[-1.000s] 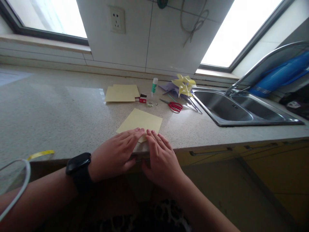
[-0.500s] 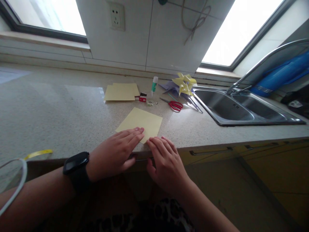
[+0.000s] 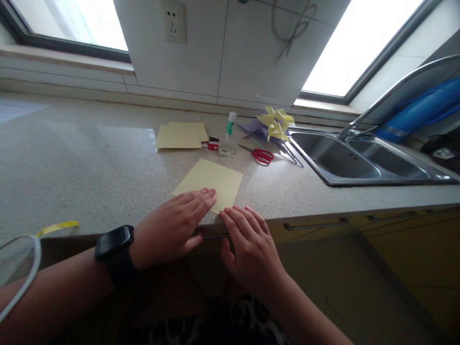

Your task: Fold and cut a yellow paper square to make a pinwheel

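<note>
Near the counter's (image 3: 125, 187) front edge, a pale yellow paper sheet (image 3: 217, 176) lies under the flattened, ungrasping left hand (image 3: 172, 225), with the right hand (image 3: 252, 247), loosely extended and gripping nothing, at its near corner, where uneven pressure could skew or crumple it.

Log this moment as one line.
left fingers: resting on yellow sheet | right fingers: at its near corner | red-handled scissors: beyond sheet, rightward | glue stick: standing

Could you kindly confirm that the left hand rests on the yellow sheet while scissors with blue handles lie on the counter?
The blue is wrong: the head view shows red handles on the scissors lying on the counter; the left hand rests on the yellow sheet.
</note>
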Action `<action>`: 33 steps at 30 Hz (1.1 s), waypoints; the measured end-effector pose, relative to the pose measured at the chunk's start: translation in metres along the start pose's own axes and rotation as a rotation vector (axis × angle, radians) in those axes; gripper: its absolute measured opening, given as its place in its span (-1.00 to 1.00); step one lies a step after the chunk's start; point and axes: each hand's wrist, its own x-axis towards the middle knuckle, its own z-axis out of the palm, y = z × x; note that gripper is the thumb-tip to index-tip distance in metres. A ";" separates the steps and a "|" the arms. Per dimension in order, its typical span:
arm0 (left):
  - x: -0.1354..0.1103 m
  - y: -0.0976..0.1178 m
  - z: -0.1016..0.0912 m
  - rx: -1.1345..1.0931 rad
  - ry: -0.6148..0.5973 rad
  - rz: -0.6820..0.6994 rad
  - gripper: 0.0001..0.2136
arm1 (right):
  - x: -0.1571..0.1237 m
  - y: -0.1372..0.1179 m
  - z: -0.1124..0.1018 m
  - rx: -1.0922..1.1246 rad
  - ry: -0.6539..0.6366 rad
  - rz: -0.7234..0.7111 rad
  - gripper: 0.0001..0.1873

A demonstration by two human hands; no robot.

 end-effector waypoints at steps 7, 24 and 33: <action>0.001 0.000 -0.001 -0.006 -0.007 -0.001 -0.36 | 0.003 -0.004 0.002 -0.066 -0.035 0.022 -0.46; 0.000 0.000 0.002 -0.019 0.031 -0.019 -0.32 | 0.017 -0.007 0.006 -0.019 -0.143 0.062 -0.16; 0.002 0.001 0.002 -0.039 0.037 -0.024 -0.34 | 0.032 -0.005 0.007 0.003 -0.184 0.058 -0.10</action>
